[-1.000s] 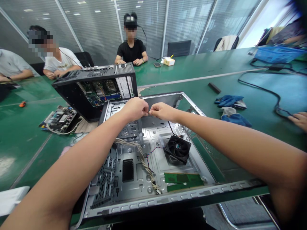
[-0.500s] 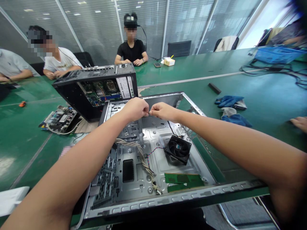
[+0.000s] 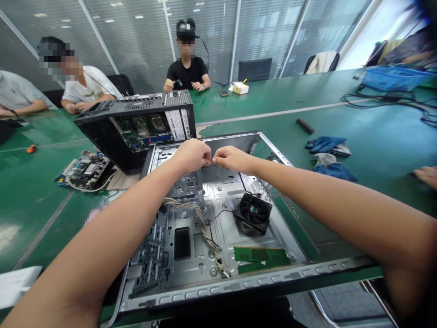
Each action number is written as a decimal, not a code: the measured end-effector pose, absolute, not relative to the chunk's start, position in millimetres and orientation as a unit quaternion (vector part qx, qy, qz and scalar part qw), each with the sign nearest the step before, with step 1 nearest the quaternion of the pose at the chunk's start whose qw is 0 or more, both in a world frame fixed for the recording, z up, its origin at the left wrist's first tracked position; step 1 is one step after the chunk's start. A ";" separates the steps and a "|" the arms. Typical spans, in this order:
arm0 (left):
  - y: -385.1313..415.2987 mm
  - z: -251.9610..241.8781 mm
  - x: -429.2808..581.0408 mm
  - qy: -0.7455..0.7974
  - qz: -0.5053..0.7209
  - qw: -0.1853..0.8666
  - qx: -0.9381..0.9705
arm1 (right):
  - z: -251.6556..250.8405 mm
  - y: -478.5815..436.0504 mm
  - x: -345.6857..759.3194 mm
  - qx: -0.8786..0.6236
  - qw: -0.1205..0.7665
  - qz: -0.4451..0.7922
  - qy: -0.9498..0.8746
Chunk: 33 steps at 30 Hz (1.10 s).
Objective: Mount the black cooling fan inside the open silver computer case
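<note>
An open computer case (image 3: pixel 239 284) lies flat in front of me with its metal inside facing up. Over its far part, my left hand (image 3: pixel 194 154) and my right hand (image 3: pixel 234 159) meet almost fingertip to fingertip, both with fingers pinched closed. Whatever is between the fingers is too small to make out. A black cooling fan (image 3: pixel 253 212) rests inside at the right, its thin twisted wire running left. Green memory sticks (image 3: pixel 262 256) lie near the front wall of the case. A bundle of beige cables (image 3: pixel 201 223) crosses the case floor.
Beyond the case at left stands a second computer case (image 3: pixel 133 114), with a loose motherboard (image 3: pixel 87 168) beside it. Blue-grey gloves (image 3: pixel 329 146) and a dark bar (image 3: pixel 305 126) lie at right. A blue basket (image 3: pixel 396 78) sits farther back. Other people sit around the table.
My hands hold nearly the same pinched pose over the case. Across the table, the person in black has raised one hand with a small dark object in it.
</note>
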<state>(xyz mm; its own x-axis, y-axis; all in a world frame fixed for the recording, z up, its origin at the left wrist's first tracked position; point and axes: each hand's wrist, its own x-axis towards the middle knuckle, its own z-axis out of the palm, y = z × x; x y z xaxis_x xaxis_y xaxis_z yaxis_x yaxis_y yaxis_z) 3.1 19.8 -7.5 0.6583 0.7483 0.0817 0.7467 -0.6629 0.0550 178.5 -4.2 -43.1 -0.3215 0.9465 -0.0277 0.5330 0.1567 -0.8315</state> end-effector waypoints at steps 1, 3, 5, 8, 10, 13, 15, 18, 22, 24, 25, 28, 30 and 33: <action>19.8 -7.4 2.9 0.409 0.049 0.006 0.911 | -43.7 -3.8 178.8 -0.519 0.264 0.393 -0.712; 19.4 -7.2 2.6 0.407 0.049 0.000 0.912 | -44.7 -2.9 179.4 -0.517 0.266 0.398 -0.710; 18.9 -7.4 2.2 0.407 0.055 -0.009 0.912 | -45.2 -2.3 179.7 -0.517 0.273 0.398 -0.707; 18.2 -8.2 1.3 0.405 0.076 -0.025 0.911 | -44.3 -2.3 179.7 -0.518 0.288 0.394 -0.702; 17.9 -8.7 0.7 0.403 0.090 -0.031 0.910 | -43.3 -2.7 179.7 -0.520 0.299 0.393 -0.697; 17.4 -8.8 0.5 0.402 0.105 -0.033 0.909 | -42.1 -3.8 179.5 -0.520 0.316 0.390 -0.691; 17.8 -8.8 0.6 0.402 0.109 -0.033 0.908 | -41.5 -4.6 179.4 -0.517 0.325 0.386 -0.691; 19.8 -9.4 0.4 0.398 0.112 -0.036 0.910 | -40.6 -5.5 179.2 -0.511 0.331 0.378 -0.698; 21.9 -10.3 -0.6 0.387 0.119 -0.045 0.913 | -40.3 -5.8 179.0 -0.504 0.333 0.368 -0.707; 21.4 -9.6 -0.8 0.385 0.119 -0.046 0.914 | -40.8 -5.7 178.9 -0.502 0.336 0.363 -0.710; 20.9 -9.0 -0.7 0.386 0.118 -0.045 0.914 | -41.1 -5.7 178.9 -0.502 0.337 0.361 -0.710; 19.7 -7.2 -0.3 0.403 0.116 -0.039 0.907 | -41.1 -6.3 178.7 -0.504 0.340 0.362 -0.707; 19.6 -6.8 -0.3 0.413 0.115 -0.035 0.903 | -40.3 -7.0 178.4 -0.506 0.340 0.368 -0.702; 20.6 -7.5 -1.1 0.410 0.121 -0.027 0.903 | -39.1 -7.4 178.1 -0.507 0.340 0.380 -0.695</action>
